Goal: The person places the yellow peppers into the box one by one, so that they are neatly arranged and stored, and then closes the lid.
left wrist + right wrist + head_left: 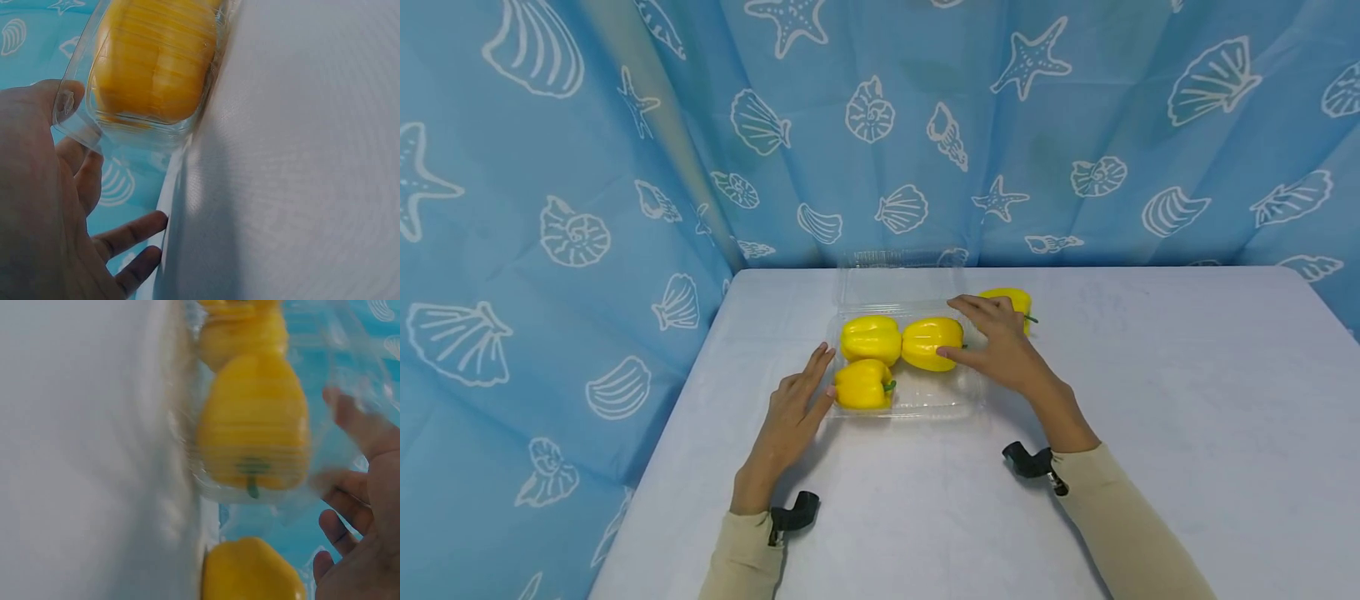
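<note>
Clear plastic box (928, 393) sits on the worktop (1187, 433) ahead of me, lid (887, 285) folded back at its 12 o'clock. Three yellow peppers inside: far-left pepper (870, 337) at 11, right pepper (928, 337) at 1, near-left pepper (859, 388) at 8. Box floor at 4 to 5 o'clock is bare.

Risks, my read: box looks thin and light, so a sideways bump from either of my hands could slide or twist it. Near-left pepper has bare floor at its 3 o'clock; a jolt could roll it that way. Skins look smooth, so a hasty pinch could slip.

Left hand (790, 412): at 8 o'clock, spread, fingers fairly straight, gripping no pepper. Thumb meets the rim at the near-left corner, lightly by the look of it.

Right hand (1011, 354): at 3 o'clock, thumb and index well parted, holding nothing. It's right by the right pepper; can't tell if it touches the box, wrist view is blurred.

Fourth pepper (1018, 300): on the worktop at 2 o'clock, outside the box, partly behind my right hand. A careless swing could knock it toward the far edge.
</note>
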Demonstrator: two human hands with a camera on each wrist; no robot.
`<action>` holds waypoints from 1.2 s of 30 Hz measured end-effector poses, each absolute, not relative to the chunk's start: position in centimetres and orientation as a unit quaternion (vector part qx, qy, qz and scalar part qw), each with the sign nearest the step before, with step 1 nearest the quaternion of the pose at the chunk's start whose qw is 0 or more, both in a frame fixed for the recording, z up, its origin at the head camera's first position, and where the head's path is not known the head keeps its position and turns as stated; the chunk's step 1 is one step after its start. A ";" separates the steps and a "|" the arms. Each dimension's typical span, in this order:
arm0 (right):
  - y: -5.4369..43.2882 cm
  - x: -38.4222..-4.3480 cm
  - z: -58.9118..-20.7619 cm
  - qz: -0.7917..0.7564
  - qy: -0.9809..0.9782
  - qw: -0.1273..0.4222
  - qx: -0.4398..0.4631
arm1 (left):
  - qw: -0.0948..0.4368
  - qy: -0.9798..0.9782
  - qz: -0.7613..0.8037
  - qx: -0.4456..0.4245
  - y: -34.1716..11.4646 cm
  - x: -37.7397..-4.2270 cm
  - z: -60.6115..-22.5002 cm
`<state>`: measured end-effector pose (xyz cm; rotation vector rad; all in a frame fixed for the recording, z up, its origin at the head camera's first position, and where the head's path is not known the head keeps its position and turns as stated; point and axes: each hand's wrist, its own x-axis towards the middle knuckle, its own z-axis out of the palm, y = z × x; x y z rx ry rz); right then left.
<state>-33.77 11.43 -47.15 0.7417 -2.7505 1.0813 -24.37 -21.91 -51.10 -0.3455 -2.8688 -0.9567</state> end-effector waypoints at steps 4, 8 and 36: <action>12.3 -34.0 -46.6 0.360 -0.902 0.086 0.224 | 0.051 -0.941 -0.314 -0.113 -21.9 -24.4 -51.1; 13.4 -34.5 -46.5 0.353 -0.903 0.131 0.207 | 0.051 -0.941 -0.314 -0.113 -21.9 -24.4 -51.3; 16.9 -35.6 -47.8 0.347 -0.926 0.119 0.093 | 0.036 -0.943 -0.312 -0.106 -21.9 -24.5 -51.5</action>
